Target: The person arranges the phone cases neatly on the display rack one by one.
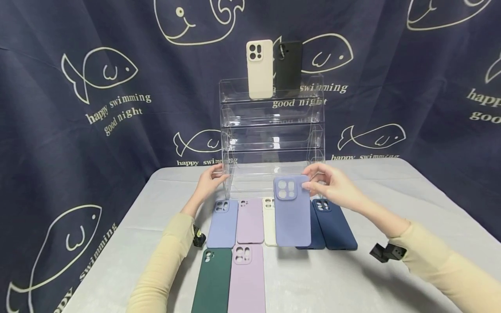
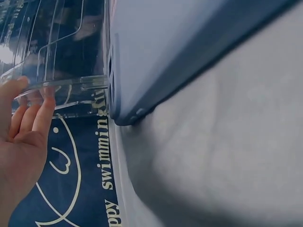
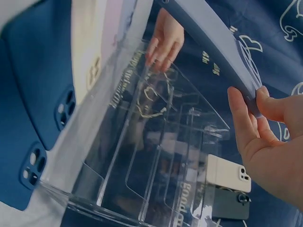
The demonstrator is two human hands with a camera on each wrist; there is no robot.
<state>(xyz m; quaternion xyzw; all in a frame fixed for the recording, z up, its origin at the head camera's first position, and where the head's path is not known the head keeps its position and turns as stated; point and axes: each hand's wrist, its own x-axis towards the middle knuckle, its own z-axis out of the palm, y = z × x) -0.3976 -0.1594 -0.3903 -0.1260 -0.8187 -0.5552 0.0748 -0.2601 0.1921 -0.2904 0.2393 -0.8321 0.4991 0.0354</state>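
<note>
My right hand pinches a lavender-blue phone case by its upper right edge. The case stands upright in the air, its camera cutouts at the top left, and overlaps the cases behind it. In the right wrist view, thumb and fingers grip its edge. My left hand holds the left side of a clear tiered display rack, thumb in front and fingers behind. A white phone case and a black phone case stand side by side on the rack's top tier.
In front of the rack lie a light blue case, a pink-lilac case, a partly hidden cream case and navy cases. Nearer are a dark green case and a lilac case. A patterned navy curtain hangs behind.
</note>
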